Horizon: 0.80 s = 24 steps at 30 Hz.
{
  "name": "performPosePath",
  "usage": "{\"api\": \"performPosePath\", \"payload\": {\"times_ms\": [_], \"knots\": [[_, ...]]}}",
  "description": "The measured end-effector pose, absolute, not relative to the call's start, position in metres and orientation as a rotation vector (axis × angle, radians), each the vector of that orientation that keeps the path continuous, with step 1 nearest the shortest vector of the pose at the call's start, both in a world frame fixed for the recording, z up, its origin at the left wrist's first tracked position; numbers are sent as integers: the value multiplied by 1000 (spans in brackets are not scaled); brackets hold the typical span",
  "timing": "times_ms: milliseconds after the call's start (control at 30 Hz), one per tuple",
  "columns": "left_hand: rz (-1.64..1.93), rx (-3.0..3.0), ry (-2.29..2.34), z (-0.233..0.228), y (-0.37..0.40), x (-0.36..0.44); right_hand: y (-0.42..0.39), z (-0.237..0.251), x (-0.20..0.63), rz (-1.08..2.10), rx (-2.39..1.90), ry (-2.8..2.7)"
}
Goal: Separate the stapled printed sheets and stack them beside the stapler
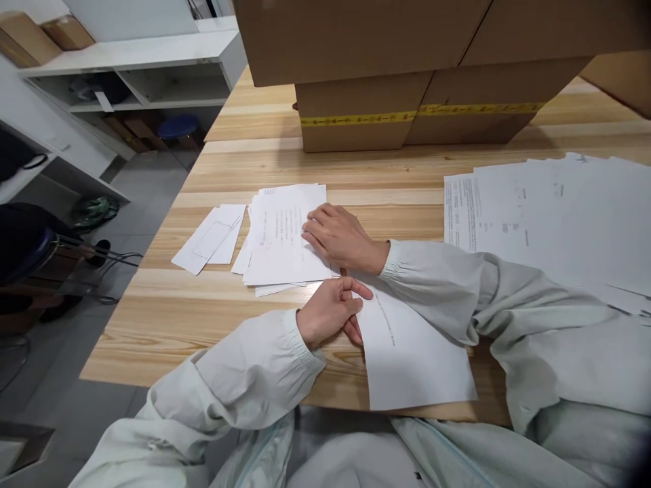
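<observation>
On the wooden table [167, 318], the right hand [340, 237] lies flat, fingers spread, atop a small stack of printed sheets [279, 237]; the left hand [333, 312] pinches the edge of a single sheet [411, 352] near the table's front; thin, limp paper, probably best gripped at an edge.

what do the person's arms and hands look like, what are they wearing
Both arms are covered in long, loose, pale grey-green sleeves, creased along their length and ending in ribbed, gathered cuffs at the wrists. The left hand and right hand are bare: no gloves, rings or watch visible. No markings show on the sleeves.
</observation>
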<state>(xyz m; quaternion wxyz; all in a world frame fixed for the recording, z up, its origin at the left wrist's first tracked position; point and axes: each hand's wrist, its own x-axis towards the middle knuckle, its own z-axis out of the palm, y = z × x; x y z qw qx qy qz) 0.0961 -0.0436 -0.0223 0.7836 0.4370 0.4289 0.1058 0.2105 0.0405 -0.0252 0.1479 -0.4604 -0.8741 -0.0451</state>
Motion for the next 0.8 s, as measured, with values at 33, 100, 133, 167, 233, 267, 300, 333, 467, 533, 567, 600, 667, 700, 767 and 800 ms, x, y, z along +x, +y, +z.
{"api": "performPosePath", "payload": {"times_ms": [33,100,133,167,233,267,300,333,467,533,567,600,667,700,767,800], "knots": [[224,944,929,-22,-43,96,40,-29,210,-129,-1343,-2507],[216,950,927,-21,-43,96,38,-34,210,-130,-1383,-2475],[212,953,921,-22,-42,96,38,-36,210,-117,-1390,-2460],[214,956,915,-23,-41,97,39,-36,210,-89,-1381,-2449],[231,970,904,-25,-40,97,41,-35,211,-16,-1338,-2387],[237,983,895,-26,-40,97,42,-33,212,8,-1305,-2327],[250,996,886,-27,-42,97,42,-28,215,16,-1271,-2254],[259,1006,870,-27,-45,95,41,-23,220,10,-1238,-2177],[267,1056,814,-20,-73,77,6,13,260,-68,-1194,-1976],[380,1199,871,-12,-89,62,-31,29,286,-92,-1233,-1897],[459,1303,902,-8,-95,56,-53,33,299,-59,-1303,-1842],[535,1387,904,-3,-99,50,-75,34,310,34,-1435,-1760],[690,1508,879,6,-101,45,-115,28,323,402,-1627,-1633],[755,1540,867,10,-99,46,-132,22,326,591,-1659,-1594],[843,1611,845,16,-92,53,-155,7,326,918,-1689,-1475],[851,1640,834,18,-87,58,-161,0,325,997,-1719,-1395]]}}
